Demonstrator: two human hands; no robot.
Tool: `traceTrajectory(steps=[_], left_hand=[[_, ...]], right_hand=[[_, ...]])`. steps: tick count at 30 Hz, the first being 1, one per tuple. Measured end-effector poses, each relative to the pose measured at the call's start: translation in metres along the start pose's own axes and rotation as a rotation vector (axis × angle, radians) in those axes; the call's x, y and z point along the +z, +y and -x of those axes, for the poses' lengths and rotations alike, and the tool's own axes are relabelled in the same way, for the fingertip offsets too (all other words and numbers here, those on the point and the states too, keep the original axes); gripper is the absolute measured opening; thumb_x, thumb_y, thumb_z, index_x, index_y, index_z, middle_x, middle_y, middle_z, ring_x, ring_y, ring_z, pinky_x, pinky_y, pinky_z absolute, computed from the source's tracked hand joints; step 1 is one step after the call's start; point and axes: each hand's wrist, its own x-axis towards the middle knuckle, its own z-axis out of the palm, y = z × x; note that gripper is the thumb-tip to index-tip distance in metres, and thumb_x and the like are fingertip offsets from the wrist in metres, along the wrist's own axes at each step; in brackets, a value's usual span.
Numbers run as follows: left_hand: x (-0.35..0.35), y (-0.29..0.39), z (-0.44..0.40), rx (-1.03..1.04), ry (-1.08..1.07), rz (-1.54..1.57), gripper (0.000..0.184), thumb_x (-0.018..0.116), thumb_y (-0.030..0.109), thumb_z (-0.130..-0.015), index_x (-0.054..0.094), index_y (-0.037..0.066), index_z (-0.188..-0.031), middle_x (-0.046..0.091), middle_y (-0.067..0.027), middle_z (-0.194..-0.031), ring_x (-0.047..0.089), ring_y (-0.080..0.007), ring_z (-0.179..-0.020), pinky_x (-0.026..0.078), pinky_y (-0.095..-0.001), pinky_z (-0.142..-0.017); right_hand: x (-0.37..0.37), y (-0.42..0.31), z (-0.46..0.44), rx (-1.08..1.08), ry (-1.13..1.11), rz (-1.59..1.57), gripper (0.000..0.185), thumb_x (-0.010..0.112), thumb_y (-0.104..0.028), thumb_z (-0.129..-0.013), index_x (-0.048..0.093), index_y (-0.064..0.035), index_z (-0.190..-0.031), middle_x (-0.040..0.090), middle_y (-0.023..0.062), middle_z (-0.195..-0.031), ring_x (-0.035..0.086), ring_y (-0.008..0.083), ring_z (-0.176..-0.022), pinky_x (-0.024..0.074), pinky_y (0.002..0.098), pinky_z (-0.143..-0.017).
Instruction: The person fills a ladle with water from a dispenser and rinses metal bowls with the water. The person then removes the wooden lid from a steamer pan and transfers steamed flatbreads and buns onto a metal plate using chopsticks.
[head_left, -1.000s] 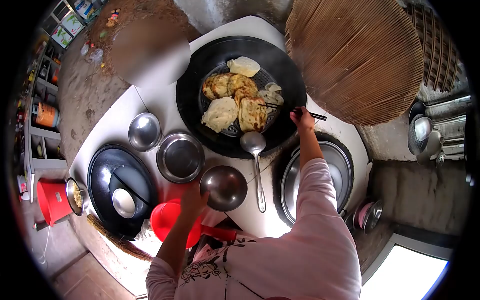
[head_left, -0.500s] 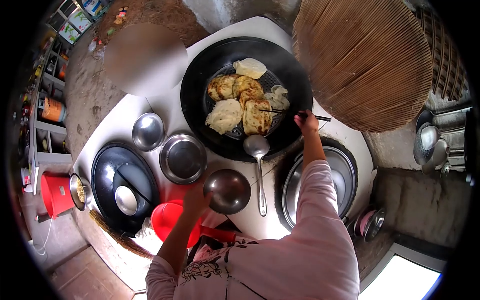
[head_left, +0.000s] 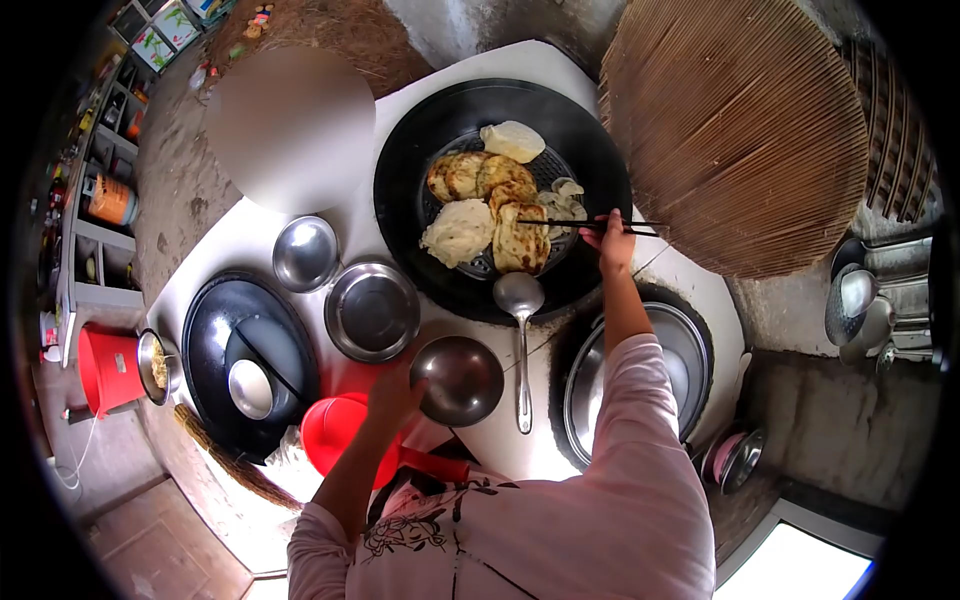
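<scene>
My right hand [head_left: 610, 243] is closed around a pair of black chopsticks [head_left: 572, 224], above the right side of a big black wok [head_left: 402, 130]. The chopstick tips lie at a browned flatbread [head_left: 520, 243]. More browned pieces [head_left: 468, 177], a pale flatbread [head_left: 458, 233], another pale piece [head_left: 513, 141] and some whitish scraps [head_left: 563, 203] lie in the wok. Low and to the left, my left hand [head_left: 394, 390] grips the left rim of a metal bowl [head_left: 457, 380], its thumb at the inner edge; the other fingers are partly hidden.
A metal ladle [head_left: 522, 340] rests against the wok's near rim. Left of it stand a steel basin [head_left: 372, 311], a small metal bowl [head_left: 305, 253] and a black pan [head_left: 205, 350]. A red plastic dipper [head_left: 335, 430] is near my left arm, a lidded pot [head_left: 583, 400] under my right.
The view has shifted slightly, so the wok sits a little further right. My right hand still holds the chopsticks at the browned flatbread, and my left hand stays at the bowl.
</scene>
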Motion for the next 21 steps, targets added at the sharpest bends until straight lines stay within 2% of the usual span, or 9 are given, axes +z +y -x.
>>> traceTrajectory(steps=[5, 11, 13, 15, 19, 21], left_hand=[[0.004, -0.008, 0.002, 0.03, 0.006, 0.001, 0.034, 0.056, 0.03, -0.071, 0.051, 0.001, -0.09, 0.056, -0.0179, -0.079, 0.054, -0.0348, -0.074, 0.043, -0.0436, -0.066], [0.014, -0.015, 0.002, 0.046, 0.054, 0.042, 0.034, 0.055, 0.031, -0.073, 0.052, 0.001, -0.086, 0.055, -0.0191, -0.079, 0.053, -0.035, -0.072, 0.042, -0.0439, -0.065], [0.021, -0.017, 0.002, 0.099, 0.156, 0.041, 0.034, 0.055, 0.033, -0.073, 0.052, 0.001, -0.084, 0.055, -0.0184, -0.081, 0.054, -0.034, -0.073, 0.043, -0.0432, -0.065], [0.017, -0.014, 0.004, 0.035, 0.126, -0.011, 0.034, 0.056, 0.034, -0.072, 0.052, 0.002, -0.085, 0.056, -0.0172, -0.081, 0.055, -0.0326, -0.074, 0.044, -0.0425, -0.065], [0.006, -0.008, 0.007, 0.024, 0.076, -0.064, 0.035, 0.058, 0.035, -0.07, 0.054, 0.003, -0.084, 0.057, -0.0142, -0.081, 0.056, -0.0291, -0.076, 0.045, -0.0405, -0.066], [0.004, -0.006, 0.009, 0.003, 0.089, -0.07, 0.033, 0.058, 0.035, -0.07, 0.054, 0.004, -0.082, 0.057, -0.0129, -0.08, 0.057, -0.028, -0.075, 0.045, -0.0396, -0.065]], right_hand=[[-0.004, -0.031, 0.03, -0.061, 0.033, -0.066, 0.037, 0.041, -0.033, -0.086, 0.048, 0.0025, -0.078, 0.055, 0.0114, -0.065, 0.059, 0.0215, -0.049, 0.0491, 0.0261, -0.043], [0.02, -0.08, 0.083, -0.176, -0.018, 0.006, 0.04, 0.04, -0.034, -0.086, 0.049, 0.0038, -0.081, 0.055, 0.0142, -0.067, 0.059, 0.0211, -0.053, 0.0491, 0.0264, -0.047], [0.032, -0.094, 0.104, -0.247, -0.049, 0.046, 0.04, 0.04, -0.036, -0.086, 0.05, 0.0027, -0.081, 0.056, 0.0129, -0.067, 0.058, 0.0205, -0.054, 0.05, 0.0282, -0.052], [0.048, -0.111, 0.132, -0.257, -0.073, 0.038, 0.041, 0.039, -0.036, -0.087, 0.05, 0.0031, -0.081, 0.056, 0.0129, -0.067, 0.057, 0.0199, -0.053, 0.0499, 0.0283, -0.053], [0.075, -0.111, 0.172, -0.164, -0.218, -0.07, 0.04, 0.039, -0.036, -0.087, 0.049, 0.0017, -0.082, 0.056, 0.0124, -0.066, 0.058, 0.019, -0.054, 0.0503, 0.028, -0.054], [0.089, -0.09, 0.181, -0.051, -0.238, -0.151, 0.038, 0.036, -0.034, -0.088, 0.048, 0.0007, -0.078, 0.055, 0.0123, -0.064, 0.057, 0.0206, -0.05, 0.0501, 0.0281, -0.049]])
